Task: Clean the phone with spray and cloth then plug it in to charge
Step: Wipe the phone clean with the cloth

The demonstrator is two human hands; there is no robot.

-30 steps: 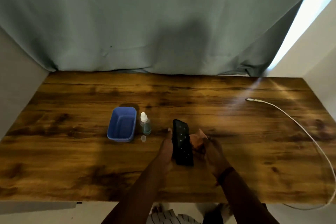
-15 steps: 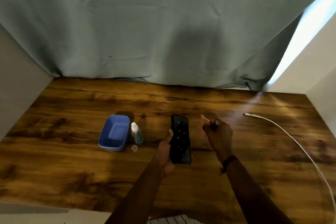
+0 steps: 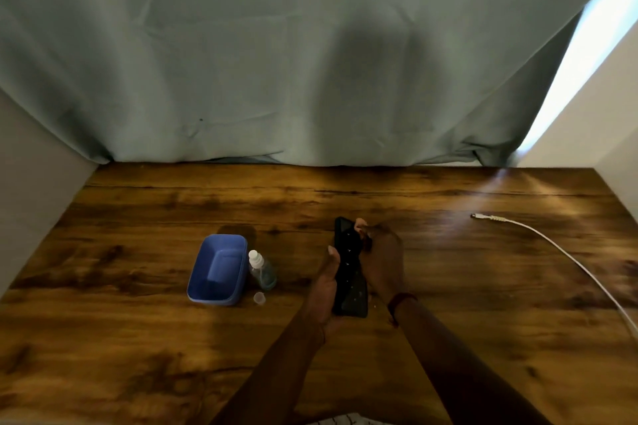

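My left hand (image 3: 325, 291) grips a black phone (image 3: 346, 274) by its left edge and holds it above the wooden table (image 3: 448, 286), screen up with droplets on it. My right hand (image 3: 384, 259) presses against the phone's upper right side, fingers closed on a small dark cloth (image 3: 368, 242) that is mostly hidden. A small clear spray bottle (image 3: 261, 269) stands to the left, its loose cap (image 3: 259, 298) in front of it. The white charging cable (image 3: 552, 245) lies at the right, its plug end (image 3: 478, 216) pointing left.
A blue plastic tub (image 3: 217, 269) sits just left of the spray bottle. A grey-green curtain (image 3: 310, 62) hangs along the table's back edge. Walls close in both sides. The cable runs off the table's right front.
My right hand, lifted away to the right of the phone half a second ago, has come back onto the phone's upper right side. My left hand still holds the phone.
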